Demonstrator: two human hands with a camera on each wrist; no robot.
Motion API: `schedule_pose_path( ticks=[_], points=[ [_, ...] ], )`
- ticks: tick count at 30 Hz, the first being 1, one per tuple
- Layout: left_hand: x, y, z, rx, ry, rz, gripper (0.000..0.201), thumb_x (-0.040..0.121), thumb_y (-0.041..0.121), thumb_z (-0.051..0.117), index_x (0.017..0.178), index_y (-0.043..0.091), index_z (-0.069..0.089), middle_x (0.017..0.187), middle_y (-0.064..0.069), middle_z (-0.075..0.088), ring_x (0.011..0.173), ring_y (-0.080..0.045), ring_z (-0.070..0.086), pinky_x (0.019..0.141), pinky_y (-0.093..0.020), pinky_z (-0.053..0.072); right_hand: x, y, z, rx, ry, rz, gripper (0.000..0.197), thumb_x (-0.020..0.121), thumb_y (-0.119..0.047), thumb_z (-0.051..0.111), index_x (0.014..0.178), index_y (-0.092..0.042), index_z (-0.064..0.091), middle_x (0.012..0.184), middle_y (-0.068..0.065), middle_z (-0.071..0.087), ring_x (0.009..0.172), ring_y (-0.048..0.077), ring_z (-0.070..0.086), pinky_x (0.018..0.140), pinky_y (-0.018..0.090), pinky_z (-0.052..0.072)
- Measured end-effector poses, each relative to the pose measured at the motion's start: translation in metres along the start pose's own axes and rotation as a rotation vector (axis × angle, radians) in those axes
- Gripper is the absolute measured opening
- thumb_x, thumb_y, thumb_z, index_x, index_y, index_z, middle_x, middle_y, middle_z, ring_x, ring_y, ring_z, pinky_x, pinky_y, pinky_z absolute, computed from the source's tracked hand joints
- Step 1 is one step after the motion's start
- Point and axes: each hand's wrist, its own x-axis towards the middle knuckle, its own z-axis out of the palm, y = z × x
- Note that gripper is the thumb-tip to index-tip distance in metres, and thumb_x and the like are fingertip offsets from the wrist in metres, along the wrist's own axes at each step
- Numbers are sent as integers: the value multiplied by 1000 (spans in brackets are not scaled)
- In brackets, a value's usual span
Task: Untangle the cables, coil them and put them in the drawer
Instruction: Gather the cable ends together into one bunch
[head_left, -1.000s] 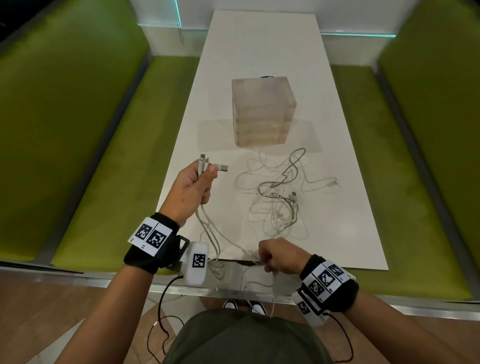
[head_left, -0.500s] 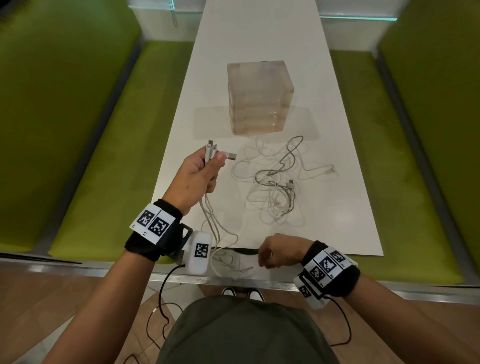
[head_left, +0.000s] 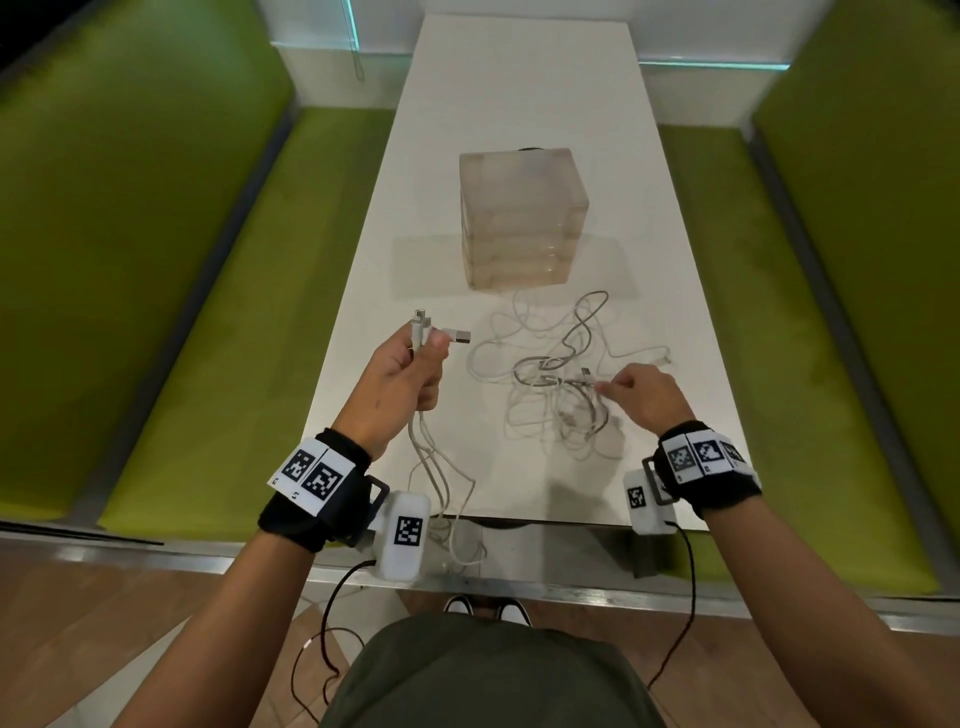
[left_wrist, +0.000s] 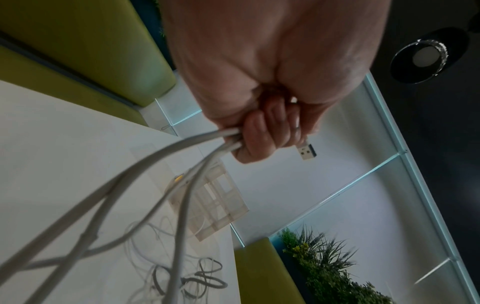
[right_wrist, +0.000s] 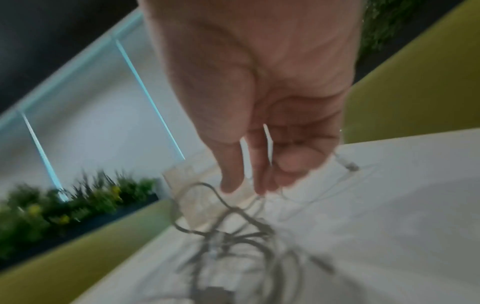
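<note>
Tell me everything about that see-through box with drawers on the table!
The translucent plastic drawer box is a frosted, cube-shaped block with stacked drawers visible as horizontal layers, all shut. It stands upright at the middle of the white table, beyond the tangled pile of white and grey cables. A white cable loop lies at its near bottom edge. Neither hand touches it. Something small and dark peeks out behind its top.

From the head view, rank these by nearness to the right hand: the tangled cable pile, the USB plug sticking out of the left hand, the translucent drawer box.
From the right hand:
1. Tangled cable pile, directly at its fingertips, on the table.
2. USB plug, to the left, sticking out of the left hand.
3. Drawer box, farther up the table, behind the pile.
</note>
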Motion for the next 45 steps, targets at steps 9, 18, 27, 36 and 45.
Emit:
schedule_pose_path(
  ticks=[9,18,27,36,45],
  points=[
    [7,-11,12,10,-32,-64,15,101,19,41,92,8,47,59,5,45,48,-6,30,49,-17,29,5,-2,6,134,-87,113,26,83,-12,54,60,-2,60,61,10,59,52,20,49,54,27,42],
    [15,-13,21,-17,-73,-47,19,101,17,38,89,8,50,55,7,49,46,-6,31,48,-17,28,6,-7,-7,484,-33,59,7,93,-4,44,92,-6,51,84,10,66,62,20,54,53,27,41],
    [13,-15,18,-5,-78,-32,19,101,17,38,87,9,48,59,5,48,47,-5,33,48,-16,30,3,-1,3,673,-124,-67,12,91,-8,54,79,-6,56,100,14,50,83,21,57,69,36,58],
    [11,-15,18,19,-88,-30,19,101,19,39,86,12,48,62,3,47,48,-4,34,51,-17,31,15,23,8,160,-130,-289,18,79,-18,74,91,-29,68,144,3,32,134,20,31,109,45,33],
    [9,-18,19,21,-83,-36,19,101,19,39,87,11,49,61,5,47,48,-3,35,52,-16,33,30,25,19,36,-33,-30,17,83,-3,57,97,-10,65,97,13,66,96,31,62,79,32,47]
  ],
)
